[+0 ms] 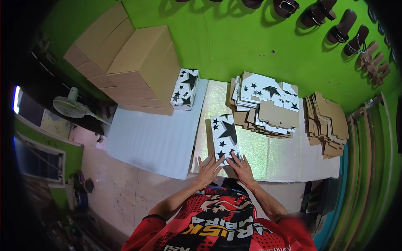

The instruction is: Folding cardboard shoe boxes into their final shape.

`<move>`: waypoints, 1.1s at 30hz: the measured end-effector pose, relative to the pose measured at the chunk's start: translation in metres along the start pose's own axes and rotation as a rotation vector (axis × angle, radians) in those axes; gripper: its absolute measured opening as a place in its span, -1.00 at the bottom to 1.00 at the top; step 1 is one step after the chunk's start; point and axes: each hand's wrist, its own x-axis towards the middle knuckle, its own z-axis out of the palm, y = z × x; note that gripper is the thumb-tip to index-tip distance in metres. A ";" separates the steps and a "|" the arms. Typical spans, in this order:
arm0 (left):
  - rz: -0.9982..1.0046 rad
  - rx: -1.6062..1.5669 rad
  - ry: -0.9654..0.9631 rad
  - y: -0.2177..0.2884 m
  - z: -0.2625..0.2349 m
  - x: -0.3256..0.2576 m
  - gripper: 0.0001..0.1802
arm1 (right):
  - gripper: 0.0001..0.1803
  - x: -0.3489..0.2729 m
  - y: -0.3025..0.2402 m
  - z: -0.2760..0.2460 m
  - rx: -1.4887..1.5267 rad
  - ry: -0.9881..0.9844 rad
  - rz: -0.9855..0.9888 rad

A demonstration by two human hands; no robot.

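Observation:
A white shoebox (223, 136) printed with black stars lies on the pale, shiny tabletop (276, 157) right in front of me. At its near left corner is my left hand (208, 170), fingers spread and fingertips against the box. My right hand (242, 168) rests at the near right corner, its fingers also apart and touching the box edge. Neither hand is wrapped round anything. Beyond the box to the right sits a stack of flat, unfolded star-printed box blanks (268, 100), some showing their brown side.
Plain brown cardboard blanks (328, 123) stand stacked at the far right. Left of centre, large brown cartons (140, 67) and another star-printed box (185, 88) rest on a white foam sheet (155, 138). A fan (69, 103) is at the left; sandals (343, 27) hang on the green wall.

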 end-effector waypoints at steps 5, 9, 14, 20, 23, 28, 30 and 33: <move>0.029 0.029 0.095 -0.032 -0.046 0.022 -0.38 | -0.16 0.062 -0.016 -0.005 -0.009 0.122 -0.040; 0.013 0.041 0.144 -0.063 -0.107 0.049 -0.36 | -0.18 0.140 -0.035 -0.011 -0.039 0.214 -0.078; -0.053 0.133 0.274 -0.102 -0.187 0.095 -0.37 | -0.27 0.253 -0.056 -0.007 -0.029 0.295 -0.051; -0.024 0.281 0.553 -0.125 -0.197 0.101 -0.13 | -0.36 0.328 -0.082 -0.004 0.012 0.257 0.078; 0.048 0.287 0.377 -0.133 -0.182 0.105 0.08 | -0.42 0.336 -0.060 0.017 -0.026 0.308 0.029; 0.015 0.274 0.312 -0.161 -0.180 0.112 0.17 | -0.47 0.356 -0.071 0.019 0.025 0.261 0.108; 0.011 0.299 0.289 -0.166 -0.183 0.122 0.19 | -0.48 0.367 -0.068 0.016 -0.006 0.196 0.171; 0.011 0.271 0.263 -0.172 -0.186 0.136 0.20 | -0.48 0.383 -0.062 0.014 -0.079 0.218 0.165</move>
